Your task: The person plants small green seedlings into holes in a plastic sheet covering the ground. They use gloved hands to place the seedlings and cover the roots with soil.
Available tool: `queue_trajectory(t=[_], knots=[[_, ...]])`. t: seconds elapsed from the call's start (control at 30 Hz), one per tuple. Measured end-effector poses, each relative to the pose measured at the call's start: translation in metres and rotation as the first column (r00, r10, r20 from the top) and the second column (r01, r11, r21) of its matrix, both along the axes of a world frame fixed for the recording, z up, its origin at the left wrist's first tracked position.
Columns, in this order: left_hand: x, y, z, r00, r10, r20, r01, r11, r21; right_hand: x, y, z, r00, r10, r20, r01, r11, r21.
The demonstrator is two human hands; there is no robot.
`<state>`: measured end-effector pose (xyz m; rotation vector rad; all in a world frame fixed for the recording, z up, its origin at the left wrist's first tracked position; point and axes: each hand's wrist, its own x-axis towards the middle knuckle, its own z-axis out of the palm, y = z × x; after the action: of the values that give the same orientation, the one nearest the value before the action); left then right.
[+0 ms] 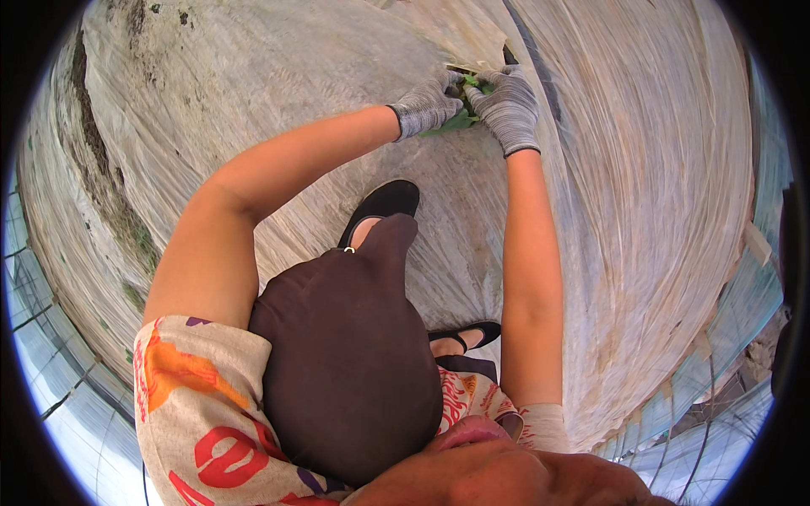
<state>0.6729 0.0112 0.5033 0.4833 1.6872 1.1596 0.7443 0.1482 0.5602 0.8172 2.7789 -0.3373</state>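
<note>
A small green leafy plant point(469, 81) shows at an opening in the pale plastic ground film point(354, 82), at the upper middle of the view. My left hand point(430, 106), in a grey knit glove, is at the plant's left side with its fingers bent toward the stem. From the right, my right hand point(511, 109) wears a matching glove and has its thumb against the leaves. A broader leaf point(457, 123) lies on the film between and below my hands. Fingers and leaves hide the plant's base, so what each hand grips is unclear.
A dark strip point(538, 57) runs along the film just right of my right hand. My black shoes point(387, 201) stand on the film. Bare soil with some weeds point(136, 240) shows at left. Translucent greenhouse sheeting point(69, 373) curves along the sides.
</note>
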Motion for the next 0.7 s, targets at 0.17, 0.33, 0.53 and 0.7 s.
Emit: queue_trajectory(t=[0.17, 0.33, 0.53, 0.7], knots=[[0.019, -0.014, 0.005, 0.986, 0.009, -0.169, -0.014, 1.0, -0.025, 0.02, 0.012, -0.005, 0.986, -0.072, -0.148, 0.059, 0.994, -0.089], [0.032, -0.014, 0.009, 0.978, -0.004, -0.208, -0.002, 1.0, -0.03, 0.034, 0.028, -0.016, 0.98, -0.086, -0.18, 0.044, 0.973, -0.225], [0.034, -0.01, 0.005, 0.984, 0.014, -0.178, -0.021, 0.999, -0.037, 0.035, 0.028, -0.018, 0.981, -0.033, -0.192, 0.003, 0.988, -0.153], [0.035, -0.012, 0.008, 0.988, 0.023, -0.151, -0.027, 0.999, -0.026, 0.028, 0.015, 0.004, 0.986, 0.112, -0.121, -0.115, 0.993, -0.022]])
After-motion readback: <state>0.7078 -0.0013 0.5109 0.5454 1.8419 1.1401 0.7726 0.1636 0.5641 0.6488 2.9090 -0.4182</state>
